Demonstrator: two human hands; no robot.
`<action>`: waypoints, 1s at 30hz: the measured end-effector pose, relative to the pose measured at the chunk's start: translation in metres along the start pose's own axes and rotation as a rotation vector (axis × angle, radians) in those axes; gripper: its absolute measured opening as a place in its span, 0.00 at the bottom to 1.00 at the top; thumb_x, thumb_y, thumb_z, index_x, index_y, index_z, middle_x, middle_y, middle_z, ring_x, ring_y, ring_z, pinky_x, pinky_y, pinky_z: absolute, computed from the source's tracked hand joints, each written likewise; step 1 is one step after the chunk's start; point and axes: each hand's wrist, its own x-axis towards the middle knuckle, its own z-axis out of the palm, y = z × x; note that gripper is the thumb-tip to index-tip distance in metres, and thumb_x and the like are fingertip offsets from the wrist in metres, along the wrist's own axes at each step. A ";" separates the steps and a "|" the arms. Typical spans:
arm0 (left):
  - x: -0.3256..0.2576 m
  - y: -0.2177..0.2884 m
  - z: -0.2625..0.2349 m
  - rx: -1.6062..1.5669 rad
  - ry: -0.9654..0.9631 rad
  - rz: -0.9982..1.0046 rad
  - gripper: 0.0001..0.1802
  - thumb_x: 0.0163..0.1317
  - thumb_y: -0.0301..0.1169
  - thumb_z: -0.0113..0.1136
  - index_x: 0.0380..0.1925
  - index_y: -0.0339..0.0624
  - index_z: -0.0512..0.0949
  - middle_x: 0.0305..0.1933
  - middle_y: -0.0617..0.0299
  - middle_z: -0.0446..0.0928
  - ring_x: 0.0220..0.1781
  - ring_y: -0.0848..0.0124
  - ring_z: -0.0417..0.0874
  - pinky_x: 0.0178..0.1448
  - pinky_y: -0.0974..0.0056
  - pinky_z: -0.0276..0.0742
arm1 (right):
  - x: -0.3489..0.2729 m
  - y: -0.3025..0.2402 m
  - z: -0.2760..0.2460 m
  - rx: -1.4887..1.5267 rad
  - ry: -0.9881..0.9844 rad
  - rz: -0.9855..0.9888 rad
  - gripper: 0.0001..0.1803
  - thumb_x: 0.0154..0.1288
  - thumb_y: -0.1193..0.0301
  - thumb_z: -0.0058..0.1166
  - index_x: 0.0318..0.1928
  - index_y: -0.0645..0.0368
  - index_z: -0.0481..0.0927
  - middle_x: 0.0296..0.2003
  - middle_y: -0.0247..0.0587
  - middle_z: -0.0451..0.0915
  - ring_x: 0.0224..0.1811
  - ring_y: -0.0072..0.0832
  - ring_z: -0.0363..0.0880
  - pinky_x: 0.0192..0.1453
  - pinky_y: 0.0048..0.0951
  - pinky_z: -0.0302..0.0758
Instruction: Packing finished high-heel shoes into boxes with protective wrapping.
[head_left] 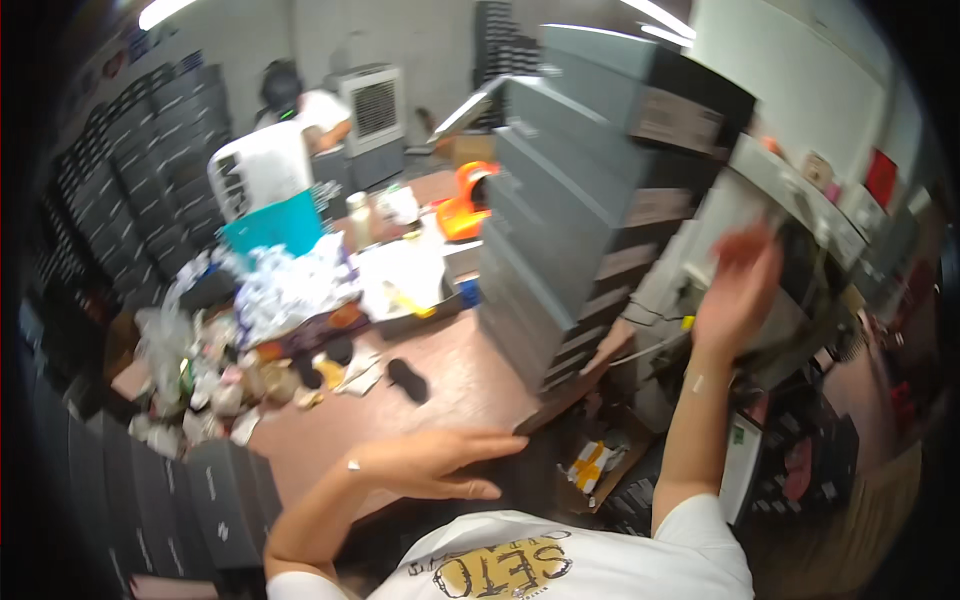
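Grey boxes (560, 230) stacked in a tall leaning column stand on the brown table (450, 385), right of centre, with their dark label ends turned to the right. Nearest the camera, the left hand (430, 465) lies flat and open, palm down, fingers stretched toward the foot of the stack; it holds nothing and its fingertips end just short of the lowest box. The right hand (735, 295) is raised with the forearm upright, beside the right face of the stack. It is blurred, the fingers look spread, and I cannot tell whether it touches a box or grips anything.

Below the table edge, between the two arms, a small yellow and white package (592, 465) lies among dark clutter. On the table left of the stack sits a small black oval object (407, 380), then a heap of crumpled white paper and wrappings (275, 290), and a shallow tray (415, 285) with white sheets. Beyond these stand a teal container (272, 225) and an orange tool (465, 205). Rows of dark boxes (150, 170) line the left wall. At the far end another person (300, 110) in a white shirt bends beside a grey fan unit (372, 110).
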 end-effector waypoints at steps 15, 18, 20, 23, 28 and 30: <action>-0.343 0.047 0.214 -0.022 1.420 -1.145 0.26 0.60 0.27 0.59 0.59 0.40 0.69 0.61 0.58 0.70 0.63 0.67 0.70 0.62 0.62 0.67 | -0.607 -0.031 0.388 0.195 -1.056 1.647 0.48 0.52 0.57 0.69 0.64 0.65 0.54 0.39 0.48 0.72 0.38 0.28 0.74 0.35 0.27 0.74; -0.385 0.036 0.213 0.189 1.604 -1.359 0.27 0.60 0.30 0.60 0.60 0.37 0.68 0.63 0.51 0.68 0.64 0.59 0.69 0.66 0.58 0.64 | -0.612 -0.026 0.376 0.271 -0.896 1.678 0.37 0.51 0.59 0.70 0.52 0.64 0.61 0.33 0.41 0.70 0.34 0.25 0.71 0.35 0.27 0.73; -0.399 0.003 0.221 0.223 1.584 -1.468 0.28 0.61 0.33 0.59 0.59 0.32 0.66 0.64 0.43 0.65 0.66 0.53 0.67 0.68 0.57 0.62 | -0.567 -0.013 0.351 0.261 -0.949 1.784 0.27 0.53 0.61 0.68 0.40 0.60 0.63 0.31 0.37 0.70 0.33 0.23 0.70 0.36 0.26 0.73; -0.361 -0.078 0.245 -0.415 1.424 -1.352 0.36 0.60 0.42 0.61 0.61 0.27 0.63 0.62 0.35 0.65 0.66 0.48 0.65 0.68 0.55 0.60 | -0.520 0.030 0.268 0.320 -0.956 1.989 0.22 0.54 0.64 0.66 0.41 0.57 0.67 0.27 0.31 0.71 0.21 0.16 0.67 0.22 0.19 0.63; -0.225 -0.196 0.280 -1.352 1.487 -0.914 0.26 0.59 0.40 0.64 0.51 0.34 0.72 0.50 0.51 0.76 0.53 0.58 0.75 0.59 0.55 0.68 | -0.480 0.123 0.118 -0.206 -0.958 1.923 0.24 0.55 0.61 0.67 0.45 0.59 0.71 0.31 0.34 0.74 0.28 0.19 0.71 0.31 0.22 0.70; -0.196 -0.209 0.253 -1.800 1.484 -0.850 0.25 0.57 0.40 0.66 0.52 0.39 0.74 0.52 0.56 0.76 0.56 0.61 0.73 0.61 0.53 0.66 | -0.450 0.151 0.095 -0.269 -0.971 1.998 0.25 0.58 0.57 0.64 0.47 0.60 0.72 0.37 0.38 0.76 0.35 0.23 0.75 0.37 0.26 0.74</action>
